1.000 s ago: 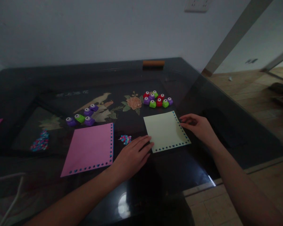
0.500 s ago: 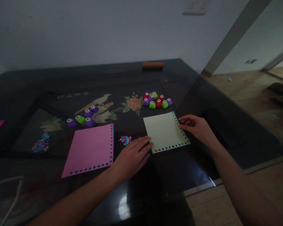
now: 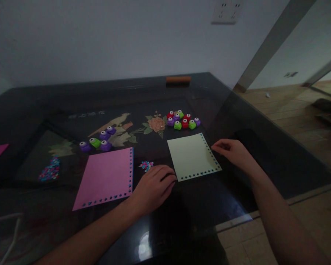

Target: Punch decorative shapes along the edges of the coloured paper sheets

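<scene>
A pale green paper sheet (image 3: 191,156) lies flat on the dark table, with small star and other shapes punched along its right and bottom edges. My left hand (image 3: 156,186) rests by the sheet's lower left edge, palm down, fingers loosely bent and slightly apart, holding nothing visible. At the sheet's right edge, my right hand (image 3: 231,152) has thumb and forefinger pinched together; a tiny pale bit shows at the tips, too small to name. A pink sheet (image 3: 107,176) with similar punched edges lies left of my left hand. Small confetti pieces (image 3: 146,166) are heaped between the sheets.
Several red, green and purple craft punches (image 3: 184,123) stand behind the green sheet. More purple and green punches (image 3: 105,145) stand behind the pink one. A larger confetti pile (image 3: 50,169) lies left. A brown roll (image 3: 178,79) is at the back edge, a white cable (image 3: 15,235) lower left.
My left fingers have drawn back off the green sheet and bent more. My right hand has shifted slightly right and down, its fingertips closing into a pinch.
</scene>
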`<state>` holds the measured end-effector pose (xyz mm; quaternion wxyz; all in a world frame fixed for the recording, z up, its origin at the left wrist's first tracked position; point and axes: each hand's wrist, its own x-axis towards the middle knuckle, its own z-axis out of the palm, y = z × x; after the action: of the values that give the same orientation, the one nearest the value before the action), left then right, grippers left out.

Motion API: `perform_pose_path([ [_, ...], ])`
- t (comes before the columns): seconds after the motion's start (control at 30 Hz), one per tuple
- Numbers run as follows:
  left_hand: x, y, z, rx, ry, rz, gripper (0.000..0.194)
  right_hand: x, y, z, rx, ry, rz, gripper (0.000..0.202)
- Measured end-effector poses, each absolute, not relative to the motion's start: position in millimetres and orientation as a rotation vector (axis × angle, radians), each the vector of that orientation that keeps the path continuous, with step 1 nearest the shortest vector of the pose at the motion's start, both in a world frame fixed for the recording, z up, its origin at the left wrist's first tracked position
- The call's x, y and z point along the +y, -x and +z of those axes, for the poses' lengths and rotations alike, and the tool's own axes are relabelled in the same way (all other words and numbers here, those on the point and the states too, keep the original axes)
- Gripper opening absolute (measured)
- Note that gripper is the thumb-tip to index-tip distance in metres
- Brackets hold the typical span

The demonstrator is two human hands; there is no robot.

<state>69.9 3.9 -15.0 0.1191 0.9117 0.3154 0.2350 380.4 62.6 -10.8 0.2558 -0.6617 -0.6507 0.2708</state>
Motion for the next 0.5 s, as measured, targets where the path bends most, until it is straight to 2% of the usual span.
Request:
perform_pose_path([
  [0.27, 3.9, -70.5, -17.9, 0.897, -2.668, 0.677, 0.017, 53.9, -381.2, 0.1, -2.014, 1.897, 0.671, 0.035],
  [0.5, 4.7, -70.9, -17.1, 0.892, -2.672, 0.679, 0.017, 50.3, -379.3, 5.0, -2.108, 1.887, 0.759, 0.034],
])
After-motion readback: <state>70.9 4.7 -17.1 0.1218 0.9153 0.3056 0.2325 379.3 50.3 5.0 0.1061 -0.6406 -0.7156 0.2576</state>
